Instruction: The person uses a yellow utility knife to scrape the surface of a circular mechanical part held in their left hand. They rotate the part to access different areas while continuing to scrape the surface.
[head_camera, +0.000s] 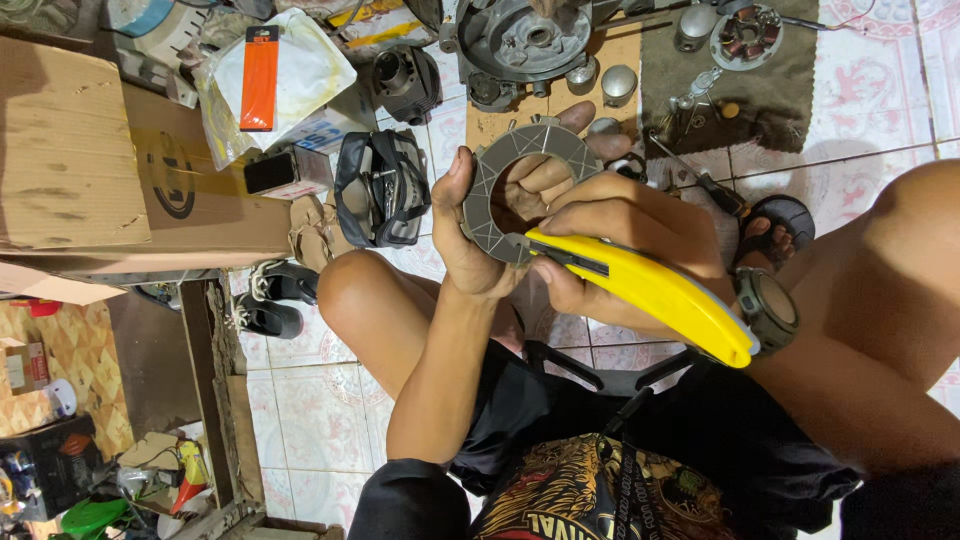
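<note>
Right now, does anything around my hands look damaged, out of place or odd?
Nothing looks damaged. The grey ring-shaped disc in your left hand looks whole. One thing stands out: the yellow utility knife in your right hand has its tip at the disc's rim, close to your left thumb. Engine parts lie scattered on the tiled floor beyond.

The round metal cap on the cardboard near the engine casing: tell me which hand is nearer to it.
Left. The left hand, holding the grey friction disc, has fingertips reaching up just below the round metal cap. The right hand, gripping the yellow utility knife, sits lower, farther away.
</note>
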